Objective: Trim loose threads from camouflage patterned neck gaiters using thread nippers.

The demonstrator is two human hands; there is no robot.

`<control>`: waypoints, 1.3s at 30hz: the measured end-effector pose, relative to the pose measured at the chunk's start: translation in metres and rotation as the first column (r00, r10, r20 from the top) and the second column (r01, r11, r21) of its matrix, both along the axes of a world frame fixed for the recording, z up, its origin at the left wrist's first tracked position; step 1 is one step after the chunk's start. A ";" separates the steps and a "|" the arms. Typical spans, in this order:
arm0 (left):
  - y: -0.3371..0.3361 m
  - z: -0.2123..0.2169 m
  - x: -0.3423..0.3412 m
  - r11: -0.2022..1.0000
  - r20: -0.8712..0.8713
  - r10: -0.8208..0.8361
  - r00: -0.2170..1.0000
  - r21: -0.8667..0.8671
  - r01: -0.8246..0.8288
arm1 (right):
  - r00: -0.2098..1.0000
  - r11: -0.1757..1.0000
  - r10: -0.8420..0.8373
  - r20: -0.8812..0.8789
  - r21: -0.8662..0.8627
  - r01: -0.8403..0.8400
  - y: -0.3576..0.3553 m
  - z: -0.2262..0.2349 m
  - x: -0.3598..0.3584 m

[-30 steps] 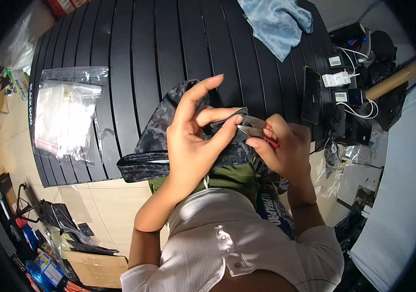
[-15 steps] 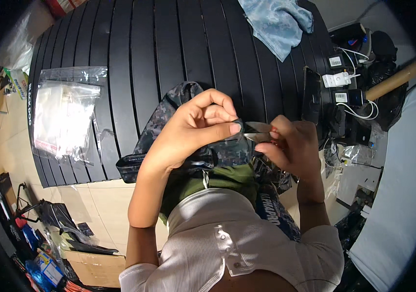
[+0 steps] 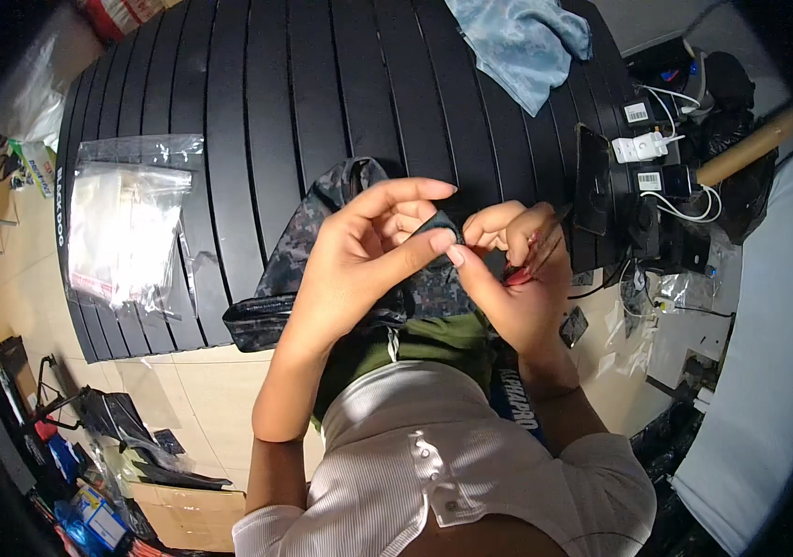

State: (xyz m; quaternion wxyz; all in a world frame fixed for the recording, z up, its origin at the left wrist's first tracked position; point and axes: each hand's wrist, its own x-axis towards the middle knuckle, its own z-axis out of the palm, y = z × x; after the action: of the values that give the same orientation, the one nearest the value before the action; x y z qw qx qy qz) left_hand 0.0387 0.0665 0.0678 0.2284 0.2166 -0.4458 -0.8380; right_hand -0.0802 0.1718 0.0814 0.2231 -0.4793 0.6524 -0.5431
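Observation:
A dark camouflage-patterned garment (image 3: 313, 223) lies bunched over the table's near edge and my lap. My left hand (image 3: 354, 265) is closed in a pinch, thumb against finger, on a small dark corner of its cloth (image 3: 435, 224). My right hand (image 3: 519, 302) meets it there, the thumb tip touching the same corner. Tucked back in the right palm is a small pair of scissors (image 3: 537, 251) with metal blades and red at the handle. The curled fingers partly hide the scissors. Whether a loose thread lies between the fingertips is too small to tell.
The black slatted table (image 3: 229, 74) stretches ahead. Clear plastic bags (image 3: 127, 227) lie at its left, a light blue cloth (image 3: 531, 51) at the far right. Chargers with white cables (image 3: 647, 147) and a cardboard tube (image 3: 749, 148) are at the right. A cardboard box (image 3: 187, 515) sits lower left.
The scissors' blades pointed at the cloth corner before; now they are turned back into my right palm. My right hand has moved left, its thumb to the cloth.

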 end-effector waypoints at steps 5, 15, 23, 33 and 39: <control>-0.002 -0.006 0.006 0.994 0.052 -0.095 0.994 0.056 0.092 | 0.999 0.999 0.021 0.040 -0.027 -0.020 0.000 0.001 -0.001; -0.004 -0.006 0.015 0.998 0.064 -0.062 0.996 -0.005 0.063 | 0.980 0.920 0.126 0.152 0.353 -0.173 0.016 0.026 -0.028; -0.005 -0.003 0.015 0.993 0.056 -0.118 0.991 -0.026 0.119 | 0.969 0.857 0.248 -0.024 0.471 -0.208 0.016 0.027 -0.031; -0.005 -0.006 0.015 0.986 0.059 -0.119 0.991 -0.106 0.125 | 0.882 0.850 0.410 -0.232 0.448 -0.278 0.009 0.030 -0.032; -0.006 -0.007 0.014 0.985 0.040 -0.132 0.990 -0.103 0.136 | 0.872 0.856 0.411 -0.266 0.441 -0.269 0.009 0.029 -0.031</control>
State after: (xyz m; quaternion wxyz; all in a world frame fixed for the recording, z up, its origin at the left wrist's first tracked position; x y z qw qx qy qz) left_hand 0.0524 0.0610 0.0608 0.1753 0.1878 -0.5069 -0.8228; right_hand -0.1114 0.1803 0.1105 0.2877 -0.6236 0.6793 -0.2586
